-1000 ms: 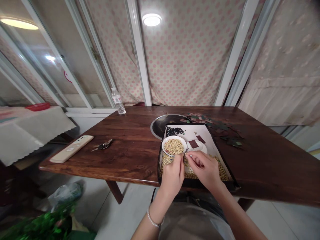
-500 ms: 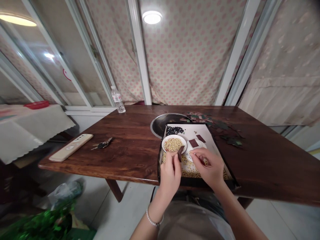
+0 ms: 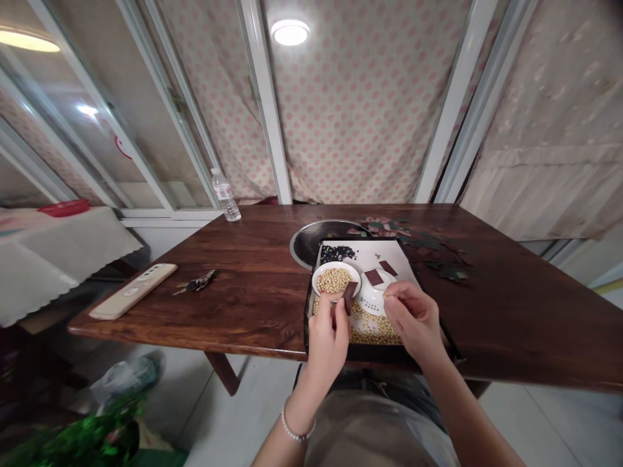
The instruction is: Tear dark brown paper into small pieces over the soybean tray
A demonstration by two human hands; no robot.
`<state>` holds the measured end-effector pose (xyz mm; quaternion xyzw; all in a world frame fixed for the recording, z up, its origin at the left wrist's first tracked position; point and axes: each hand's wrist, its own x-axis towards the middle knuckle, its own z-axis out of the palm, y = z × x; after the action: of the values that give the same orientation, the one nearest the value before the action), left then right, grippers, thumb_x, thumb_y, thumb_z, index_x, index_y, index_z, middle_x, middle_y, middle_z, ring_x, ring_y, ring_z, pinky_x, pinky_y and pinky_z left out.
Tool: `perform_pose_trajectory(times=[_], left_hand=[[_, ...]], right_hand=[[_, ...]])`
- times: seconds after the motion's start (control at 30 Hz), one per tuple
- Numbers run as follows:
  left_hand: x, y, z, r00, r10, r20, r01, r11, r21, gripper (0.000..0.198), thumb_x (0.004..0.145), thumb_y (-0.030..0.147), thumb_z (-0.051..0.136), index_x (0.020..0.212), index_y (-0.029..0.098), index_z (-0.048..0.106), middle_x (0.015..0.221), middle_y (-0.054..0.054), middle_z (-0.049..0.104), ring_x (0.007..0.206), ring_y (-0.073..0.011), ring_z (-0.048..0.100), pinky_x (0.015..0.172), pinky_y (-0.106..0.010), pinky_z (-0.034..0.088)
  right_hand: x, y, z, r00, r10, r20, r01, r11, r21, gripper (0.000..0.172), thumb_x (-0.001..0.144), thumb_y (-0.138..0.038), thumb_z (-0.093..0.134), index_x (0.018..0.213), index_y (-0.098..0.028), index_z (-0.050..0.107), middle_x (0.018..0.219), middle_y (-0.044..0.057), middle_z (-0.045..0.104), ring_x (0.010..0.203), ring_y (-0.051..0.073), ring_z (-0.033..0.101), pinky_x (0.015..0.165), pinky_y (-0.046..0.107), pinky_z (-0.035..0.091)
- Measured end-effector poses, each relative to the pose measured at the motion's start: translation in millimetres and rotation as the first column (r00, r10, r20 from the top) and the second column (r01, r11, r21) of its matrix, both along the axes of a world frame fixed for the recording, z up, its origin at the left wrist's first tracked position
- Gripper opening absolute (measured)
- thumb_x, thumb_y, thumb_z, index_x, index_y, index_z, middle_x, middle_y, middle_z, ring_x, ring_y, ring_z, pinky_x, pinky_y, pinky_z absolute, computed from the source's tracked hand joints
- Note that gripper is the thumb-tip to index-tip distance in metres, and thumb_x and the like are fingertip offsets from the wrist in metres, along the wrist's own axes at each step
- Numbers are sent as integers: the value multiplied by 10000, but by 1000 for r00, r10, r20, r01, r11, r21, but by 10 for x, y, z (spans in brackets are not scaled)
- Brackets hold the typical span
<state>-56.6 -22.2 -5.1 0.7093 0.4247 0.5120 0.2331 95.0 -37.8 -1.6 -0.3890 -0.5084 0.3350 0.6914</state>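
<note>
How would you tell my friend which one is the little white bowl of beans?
On the dark wooden table, look for the black-rimmed tray. Inside it, near the person's left hand, sits a small white bowl filled with pale soybeans. Unlike the ribbed white dish beside it, this one holds beans.

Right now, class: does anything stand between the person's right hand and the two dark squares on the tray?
Yes: a tilted white dish lies between the right hand and the dark squares, just beyond its rim.

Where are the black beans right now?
In the head view, the black beans lie in a small heap at the far left corner of the black tray, just beyond the white bowl of soybeans and beside the round steel basin.
</note>
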Motion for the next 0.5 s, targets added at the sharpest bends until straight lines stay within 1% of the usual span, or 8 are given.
perform_pose_trajectory(times=[0.1, 0.2, 0.37, 0.43, 0.5], left_hand=[[-2, 1, 3, 1000, -14, 2, 14, 1000, -5, 137, 908, 247, 387, 955, 190, 501, 543, 53, 492, 443, -97, 466, 465, -195, 330], [-3, 1, 3, 1000, -18, 10, 19, 1000, -17, 123, 911, 253, 384, 921, 195, 493, 523, 62, 471, 424, -93, 447, 464, -194, 328], [-2, -1, -10, 999, -32, 41, 34, 997, -62, 107, 919, 263, 382, 921, 207, 473, 474, 89, 411, 375, -80, 390, 437, -186, 300], [5, -7, -5, 997, -32, 66, 37, 996, -77, 107, 918, 271, 388, 922, 206, 473, 474, 89, 414, 374, -75, 387, 427, -180, 292], [17, -16, 11, 994, -31, 107, 41, 995, -92, 115, 916, 285, 397, 912, 203, 477, 476, 85, 425, 378, -71, 392, 421, -173, 293]], right_hand=[[18, 20, -35, 995, 86, -57, -87, 996, -12, 133, 810, -314, 586, 781, -187, 562, 513, -65, 409, 384, 48, 298, 343, 180, 222], [25, 31, -22, 991, 114, -69, -116, 993, -30, 135, 822, -322, 566, 799, -192, 539, 494, -80, 351, 378, 48, 269, 350, 189, 215], [35, 35, 5, 990, 111, -86, -114, 993, -33, 151, 819, -330, 561, 797, -186, 520, 498, -87, 318, 381, 43, 236, 356, 193, 180], [34, 37, 3, 993, 107, -50, -109, 994, -33, 150, 824, -330, 552, 792, -186, 524, 504, -82, 328, 385, 47, 250, 360, 194, 196], [17, 51, 8, 999, 41, 33, -40, 999, -29, 144, 825, -323, 547, 788, -184, 540, 526, -64, 382, 410, 59, 310, 380, 196, 244]])
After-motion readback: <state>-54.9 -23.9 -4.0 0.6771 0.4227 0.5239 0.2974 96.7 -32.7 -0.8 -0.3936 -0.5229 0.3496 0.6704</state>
